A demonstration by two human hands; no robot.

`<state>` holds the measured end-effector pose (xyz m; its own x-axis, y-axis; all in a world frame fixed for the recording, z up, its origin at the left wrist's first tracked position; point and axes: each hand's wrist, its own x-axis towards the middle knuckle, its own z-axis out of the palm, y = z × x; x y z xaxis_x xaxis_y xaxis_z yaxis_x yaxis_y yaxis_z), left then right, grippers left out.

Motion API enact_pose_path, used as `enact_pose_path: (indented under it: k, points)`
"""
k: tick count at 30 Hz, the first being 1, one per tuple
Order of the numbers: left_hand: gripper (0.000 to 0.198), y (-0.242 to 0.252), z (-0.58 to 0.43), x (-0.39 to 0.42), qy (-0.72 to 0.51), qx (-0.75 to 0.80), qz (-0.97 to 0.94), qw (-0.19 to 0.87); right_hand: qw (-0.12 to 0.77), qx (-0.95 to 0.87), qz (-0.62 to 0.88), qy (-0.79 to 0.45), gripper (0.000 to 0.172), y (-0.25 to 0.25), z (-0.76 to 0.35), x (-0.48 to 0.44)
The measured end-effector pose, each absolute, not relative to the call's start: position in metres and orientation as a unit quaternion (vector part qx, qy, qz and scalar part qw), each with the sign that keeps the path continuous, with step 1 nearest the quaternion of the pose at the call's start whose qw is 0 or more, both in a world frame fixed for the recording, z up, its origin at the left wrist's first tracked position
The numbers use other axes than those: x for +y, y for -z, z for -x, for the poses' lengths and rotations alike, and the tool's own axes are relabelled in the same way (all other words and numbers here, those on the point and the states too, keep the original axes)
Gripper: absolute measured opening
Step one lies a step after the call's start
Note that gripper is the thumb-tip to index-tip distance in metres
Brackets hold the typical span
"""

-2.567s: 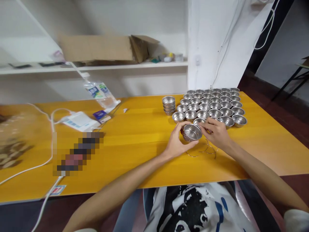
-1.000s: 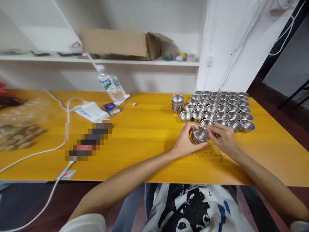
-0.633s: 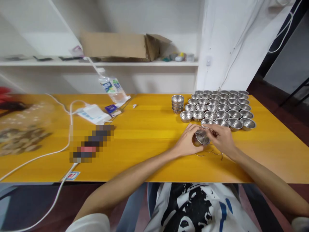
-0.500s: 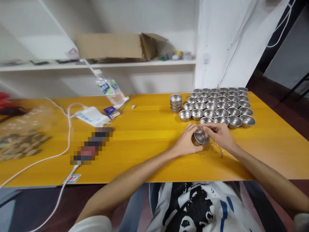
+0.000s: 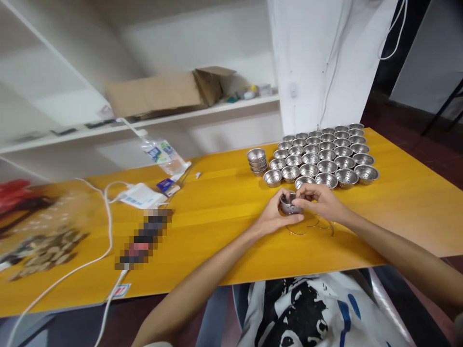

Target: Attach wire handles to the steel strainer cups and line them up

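Note:
A small perforated metal cup point(image 5: 288, 206) is held near the front of the yellow table. My left hand point(image 5: 274, 214) wraps around its left side, thumb stretched along the lower front. At the cup's right rim, my right hand point(image 5: 320, 200) is closed, thumb over the opening and fingers curled; anything pinched there is hidden. Thin bent wires point(image 5: 328, 226) lie on the table just below the hands. Rows of similar perforated cups point(image 5: 327, 166) stand upright beyond my right hand. A short stack of cups point(image 5: 257, 162) stands to their left.
On the left are a white power adapter point(image 5: 142, 196), white cables point(image 5: 109, 226), a plastic bottle point(image 5: 164, 153) and a pixelated object point(image 5: 144, 239). Small brown pieces point(image 5: 54, 248) lie by clear plastic at the far left. A cardboard box point(image 5: 155, 94) sits on the back shelf.
The cup has turned in my left hand, so its opening faces me less and more of its side shows. My right fingers have shifted over its rim. The whole view has tilted.

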<state>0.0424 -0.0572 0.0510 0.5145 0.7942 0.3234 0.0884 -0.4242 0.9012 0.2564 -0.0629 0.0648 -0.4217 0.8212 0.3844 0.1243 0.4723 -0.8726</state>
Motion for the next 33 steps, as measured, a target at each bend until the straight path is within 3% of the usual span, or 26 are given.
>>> enact_pose_path:
  k: [5,17,24,28,31,33]
  points:
    - [0.069,-0.046,-0.048,-0.062,-0.393,0.317,-0.728,0.463,0.429,-0.736,0.318,-0.416,0.029,-0.063,-0.258,-0.063]
    - [0.054,-0.04,-0.056,-0.068,-0.411,0.355,-0.723,0.427,0.42,-0.728,0.333,-0.428,0.04,-0.061,-0.252,-0.062]
    - [0.053,-0.039,-0.05,-0.065,-0.422,0.359,-0.753,0.356,0.418,-0.754,0.316,-0.396,0.03,-0.059,-0.254,-0.063]
    - [0.045,-0.051,-0.045,-0.065,-0.466,0.331,-0.774,0.274,0.513,-0.725,0.322,-0.328,0.012,-0.058,-0.258,-0.059]
    - [0.044,-0.053,-0.044,-0.065,-0.481,0.317,-0.785,0.228,0.542,-0.672,0.352,-0.362,0.037,-0.054,-0.258,-0.057]
    - [0.044,-0.051,-0.044,-0.065,-0.481,0.307,-0.793,0.213,0.52,-0.654,0.359,-0.417,0.041,-0.05,-0.256,-0.057]
